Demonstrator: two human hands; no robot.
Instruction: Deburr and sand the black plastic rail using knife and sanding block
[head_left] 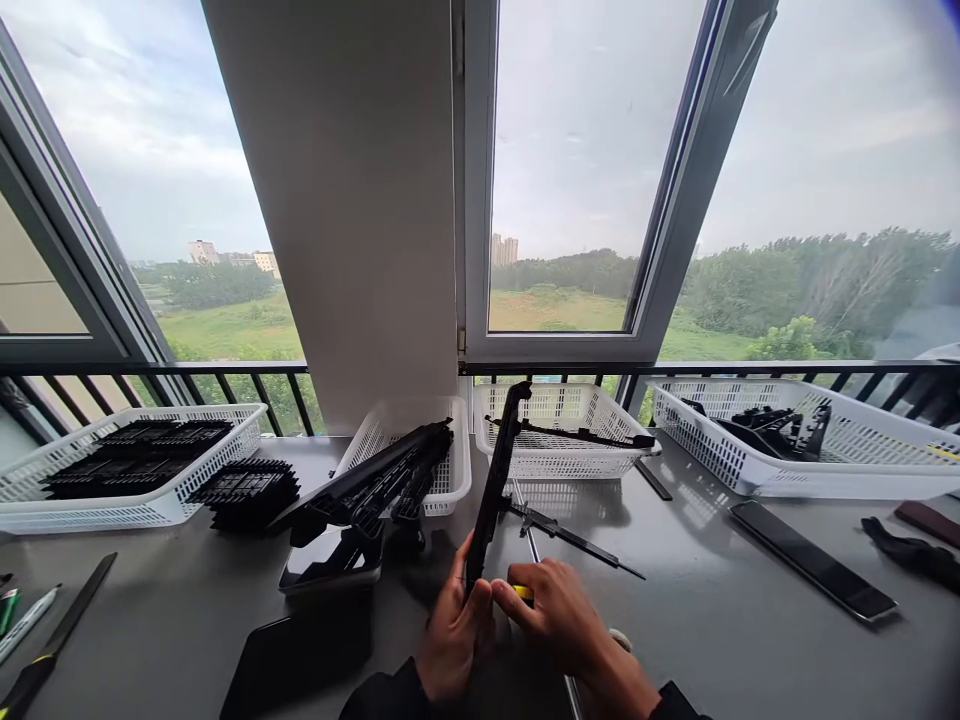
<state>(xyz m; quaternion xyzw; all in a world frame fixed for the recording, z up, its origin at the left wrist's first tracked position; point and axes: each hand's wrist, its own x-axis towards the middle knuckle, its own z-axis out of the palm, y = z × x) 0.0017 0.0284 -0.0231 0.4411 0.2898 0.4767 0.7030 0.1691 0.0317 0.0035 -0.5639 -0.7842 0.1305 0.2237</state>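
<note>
A long, narrow black plastic part [496, 490] stands nearly upright above the table, its hooked end at the top. My left hand [452, 628] is closed around its lower end. My right hand [564, 622] is closed beside it on a tool with a yellow-and-black body [523, 594], mostly hidden by the fingers. The right thumb meets the part's edge near the left thumb. Just beyond the hands lies a black caliper [574, 538]. A thin metal rod [534, 545] runs beneath it and passes under my right arm.
White baskets line the railing: one with stacked black grids [97, 515], one under long black parts [431, 450], one crossed by a black strip [570, 465], one with black pieces [750, 470]. A black slab [814, 560] lies right, a file [79, 605] left.
</note>
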